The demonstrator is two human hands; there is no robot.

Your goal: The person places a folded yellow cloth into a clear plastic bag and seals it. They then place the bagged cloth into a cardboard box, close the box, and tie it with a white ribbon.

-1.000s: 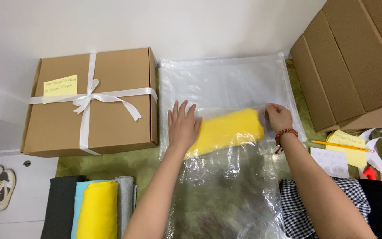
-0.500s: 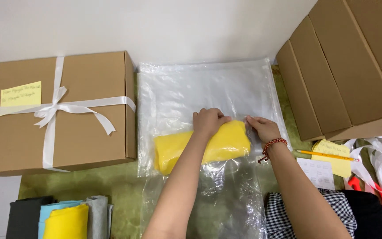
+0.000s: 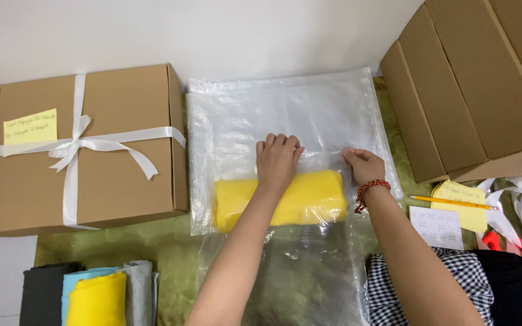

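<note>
Near edge: stack of folded cloths (image 3: 95, 296), cut off by frame. Clear plastic bag (image 3: 285, 121) lies flat mid-surface, yellow folded cloth (image 3: 282, 199) inside it. Left hand (image 3: 278, 160) flat, fingers together, pressing the cloth's top. Right hand (image 3: 364, 166) pinches the bag edge. Left: brown box (image 3: 116, 175), white ribbon (image 3: 77, 148), yellow note (image 3: 29, 127). Far right: cardboard boxes (image 3: 472, 90), partly cropped.

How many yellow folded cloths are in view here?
2. One yellow folded cloth lies inside the clear plastic bag, under the left hand; the right hand rests at its end. The other yellow cloth sits in the stack at bottom left. More may be hidden.
</note>
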